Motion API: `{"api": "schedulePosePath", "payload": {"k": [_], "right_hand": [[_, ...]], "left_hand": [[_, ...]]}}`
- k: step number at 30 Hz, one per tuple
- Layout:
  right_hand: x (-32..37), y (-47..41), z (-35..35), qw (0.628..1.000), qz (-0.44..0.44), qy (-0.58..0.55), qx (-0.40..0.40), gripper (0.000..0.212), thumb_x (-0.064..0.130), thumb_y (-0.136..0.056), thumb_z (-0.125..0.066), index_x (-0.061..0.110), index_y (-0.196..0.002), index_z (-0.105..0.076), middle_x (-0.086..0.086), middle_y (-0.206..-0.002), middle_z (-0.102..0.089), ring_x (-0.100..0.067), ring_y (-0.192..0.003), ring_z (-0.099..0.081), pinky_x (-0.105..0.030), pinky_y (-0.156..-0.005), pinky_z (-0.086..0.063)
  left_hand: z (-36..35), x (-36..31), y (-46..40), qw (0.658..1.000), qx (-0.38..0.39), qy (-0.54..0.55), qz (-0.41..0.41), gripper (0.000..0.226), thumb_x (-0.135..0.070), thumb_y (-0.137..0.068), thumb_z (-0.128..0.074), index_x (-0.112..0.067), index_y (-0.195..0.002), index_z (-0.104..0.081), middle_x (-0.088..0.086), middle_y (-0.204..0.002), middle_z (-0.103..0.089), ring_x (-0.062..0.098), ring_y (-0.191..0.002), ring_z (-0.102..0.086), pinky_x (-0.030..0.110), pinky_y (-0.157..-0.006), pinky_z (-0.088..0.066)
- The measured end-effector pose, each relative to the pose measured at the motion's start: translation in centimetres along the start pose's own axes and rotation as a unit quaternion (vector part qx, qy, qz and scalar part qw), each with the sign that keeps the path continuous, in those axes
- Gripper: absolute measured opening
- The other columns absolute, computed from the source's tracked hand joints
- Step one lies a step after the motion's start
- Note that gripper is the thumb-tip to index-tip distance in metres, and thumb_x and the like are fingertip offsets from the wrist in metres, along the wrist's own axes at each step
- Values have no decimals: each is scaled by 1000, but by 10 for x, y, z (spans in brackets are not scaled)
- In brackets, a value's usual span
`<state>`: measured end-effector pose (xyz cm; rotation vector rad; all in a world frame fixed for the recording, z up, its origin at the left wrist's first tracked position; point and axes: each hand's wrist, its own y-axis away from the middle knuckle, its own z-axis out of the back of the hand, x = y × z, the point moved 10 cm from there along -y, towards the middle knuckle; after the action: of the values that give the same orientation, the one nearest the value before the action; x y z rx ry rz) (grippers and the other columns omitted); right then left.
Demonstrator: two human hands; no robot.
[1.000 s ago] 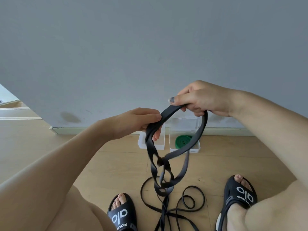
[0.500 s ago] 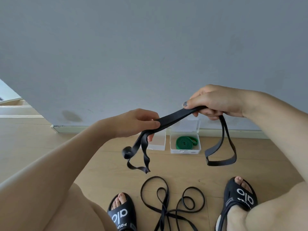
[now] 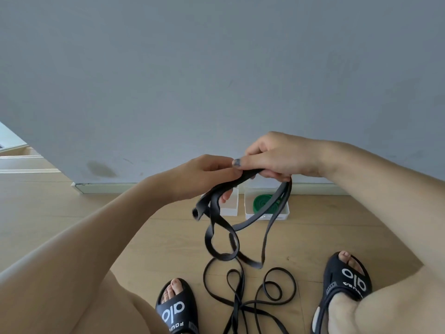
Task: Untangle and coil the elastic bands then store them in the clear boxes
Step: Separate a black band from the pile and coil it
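We saw the left hand (image 3: 204, 175) and right hand (image 3: 277, 156) meet above the clear box (image 3: 284, 210) holding a coiled green band (image 3: 261, 202), both sets of fingers curled round a wide black elastic band (image 3: 220, 237) whose loops hung above the floor.

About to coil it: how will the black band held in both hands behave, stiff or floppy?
Probably floppy: the black band sags in twisted loops below the left hand and right hand. Likely light, since fingertip pinches carry it. It may spring uncoiled once released.
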<state>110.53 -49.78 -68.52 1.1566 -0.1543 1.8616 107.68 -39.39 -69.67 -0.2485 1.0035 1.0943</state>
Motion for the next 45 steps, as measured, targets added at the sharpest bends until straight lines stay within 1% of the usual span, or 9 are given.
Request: {"api": "schedulePosePath", "payload": {"k": [5, 10, 15, 19, 30, 36, 39, 41, 45], "right_hand": [[-2, 7, 15, 1000, -2, -7, -18, 38, 35, -98, -69, 10, -69, -62, 2, -46, -36, -17, -45, -26, -28, -48, -26], [-7, 11, 26, 1000, -17, -7, -21, 36, 32, -99, -67, 9, -71, -61, 1, -46, -39, -16, -42, -26, -28, -47, -25], [-17, 15, 10, 998, -53, 23, 36, 36, 40, -103, -55, 11, -83, -65, -4, -58, -57, -16, -41, -44, -25, -49, -39], [-15, 13, -5, 996, -57, 19, 59, 48, 51, -105, -46, 10, -92, -67, -5, -77, -76, -22, -64, -70, -34, -67, -57], [-5, 13, 22, 1000, -7, -4, -9, 38, 36, -101, -64, 12, -71, -62, 0, -46, -43, -14, -41, -31, -25, -49, -34], [-15, 12, 8, 999, -34, 7, 36, 37, 34, -102, -59, 12, -73, -59, -4, -54, -57, -20, -43, -47, -32, -57, -42], [-11, 14, -7, 996, -44, 9, 77, 36, 41, -105, -51, 13, -87, -64, -3, -68, -73, -21, -52, -62, -35, -65, -51], [-8, 11, -17, 996, -43, -3, 80, 43, 47, -106, -47, 11, -96, -67, -5, -76, -77, -23, -61, -70, -35, -64, -55], [-3, 1, -25, 998, -11, -16, 55, 53, 53, -105, -49, 7, -92, -69, -6, -68, -69, -19, -51, -60, -34, -62, -50]], "left_hand": [[-15, 16, 5, 993, 96, 38, 51, 40, -28, -112, -34, 7, -112, -54, 17, -106, -75, 37, -108, -66, 47, -107, -47], [-8, 22, 9, 995, 81, 41, 43, 25, -20, -111, -39, -13, -100, -60, 14, -93, -66, 29, -98, -64, 47, -109, -46], [-1, 17, 10, 999, 31, 15, 30, 26, -16, -107, -49, -11, -82, -57, 3, -74, -57, 18, -73, -54, 28, -79, -48], [-3, 12, 9, 999, 25, 17, 23, 24, -17, -106, -52, -9, -85, -59, 2, -73, -58, 20, -69, -51, 28, -70, -45], [-4, 15, 14, 998, 48, 3, 41, 47, -44, -110, -36, -14, -85, -60, 10, -81, -69, 15, -81, -63, 32, -87, -46], [-2, 17, 14, 999, 25, 23, 37, 30, -25, -105, -55, -8, -81, -51, 8, -73, -60, 18, -58, -50, 21, -57, -37], [2, 14, 11, 1000, 3, 16, 24, 28, -20, -104, -58, -5, -80, -53, 5, -70, -58, 9, -57, -51, 14, -57, -39], [4, 11, 8, 1000, -2, 11, 10, 30, -22, -103, -59, -3, -81, -54, 5, -68, -58, 15, -63, -51, 22, -64, -40], [1, 11, 6, 1000, 0, -1, 18, 31, -27, -104, -58, -10, -78, -56, -3, -63, -59, 13, -61, -53, 20, -63, -43]]}}
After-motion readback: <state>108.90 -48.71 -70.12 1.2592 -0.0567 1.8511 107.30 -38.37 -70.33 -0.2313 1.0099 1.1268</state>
